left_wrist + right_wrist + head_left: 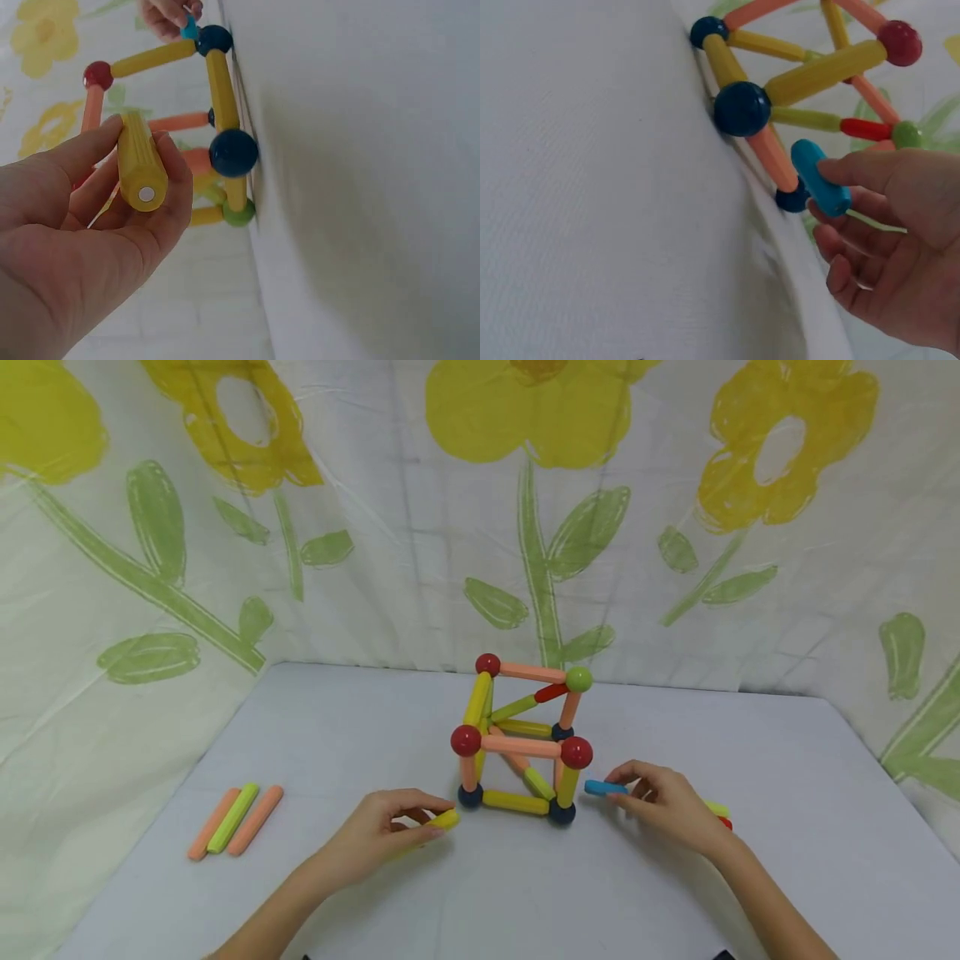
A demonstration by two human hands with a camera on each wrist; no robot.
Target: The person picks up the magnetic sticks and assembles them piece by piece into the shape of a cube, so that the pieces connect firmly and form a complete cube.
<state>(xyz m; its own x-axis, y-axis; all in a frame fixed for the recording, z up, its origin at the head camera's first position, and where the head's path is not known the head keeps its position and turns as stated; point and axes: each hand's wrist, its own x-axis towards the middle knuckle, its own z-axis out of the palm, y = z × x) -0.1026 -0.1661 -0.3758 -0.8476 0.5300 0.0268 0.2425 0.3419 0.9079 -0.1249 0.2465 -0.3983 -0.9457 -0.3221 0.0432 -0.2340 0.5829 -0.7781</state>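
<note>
In the middle of the table stands a box-shaped frame of coloured rods and balls (521,746), with red balls (466,741) at its upper corners, one green ball (579,679) and dark blue balls (562,811) at the bottom. My left hand (382,831) pinches a yellow rod (139,165) just left of the frame's lower front corner; a small round magnet shows in the rod's end. On the right side, my right hand (663,797) holds a short blue rod (820,178) between thumb and fingers, its tip apart from the frame.
Two orange rods (256,820) and a green rod (233,818) lie at the table's left. Behind my right wrist, a yellow-green piece (717,808) and a red piece (725,822) are partly hidden. A cloth with painted flowers (360,527) hangs behind the table (525,893).
</note>
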